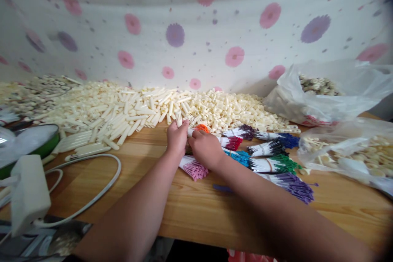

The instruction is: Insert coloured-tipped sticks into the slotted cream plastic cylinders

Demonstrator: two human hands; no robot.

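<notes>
My left hand (177, 137) is closed round a cream plastic pen part (179, 119), whose slotted end sticks up above the fist. Close beside it, my right hand (205, 147) has its fingers curled together over the bundles, and its fingertips nearly meet the left hand. What those fingertips hold, if anything, is hidden. An orange-tipped bundle of pen refills (202, 128) shows just behind the right hand. A pink-tipped bundle (194, 168) lies below it, partly covered. To the right are red (233, 143), light blue (238, 156), green (278, 164) and purple (294, 186) bundles, among others.
Long cream tubes (132, 114) and short slotted cream pieces (227, 108) are heaped along the back. Plastic bags (346, 147) of parts stand at right. A white power strip (29, 192), its cable (115, 176) and a green-rimmed tray (50, 145) are at left on the wooden table (184, 217).
</notes>
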